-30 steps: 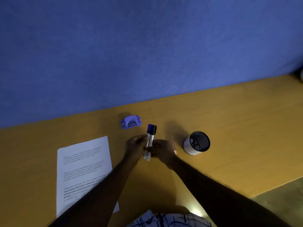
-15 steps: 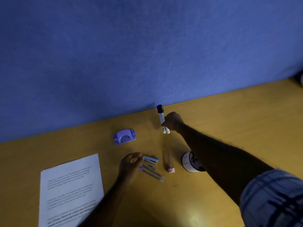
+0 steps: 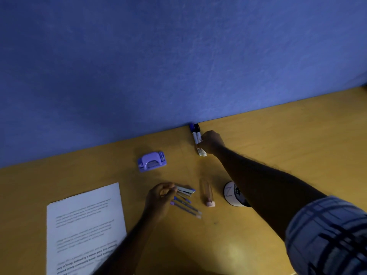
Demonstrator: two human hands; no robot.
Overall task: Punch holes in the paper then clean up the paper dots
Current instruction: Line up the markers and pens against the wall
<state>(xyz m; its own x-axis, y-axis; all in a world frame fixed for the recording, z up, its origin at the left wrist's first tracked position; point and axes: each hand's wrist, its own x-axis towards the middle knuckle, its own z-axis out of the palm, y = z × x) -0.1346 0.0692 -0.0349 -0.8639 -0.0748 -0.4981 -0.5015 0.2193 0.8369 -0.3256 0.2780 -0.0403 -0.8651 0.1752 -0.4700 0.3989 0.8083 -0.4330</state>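
Evidently the worktop (image 3: 297, 135) is being cleared before any punching: two markers (image 3: 195, 135), one blue-capped and one black-capped, are gripped by the right hand (image 3: 211, 141) and laid against the blue wall, beyond and right of the hole punch (image 3: 152, 161). A stapler (image 3: 184, 191) is pinched in the left hand (image 3: 160, 197), nearer than the punch, beside two or three pens (image 3: 186, 208). One clear tube (image 3: 207, 193) and one cup (image 3: 230, 193) lie right of that. The paper (image 3: 83, 225), a single sheet or thin stack, rests untouched, near-left of the punch; no dots are seen.
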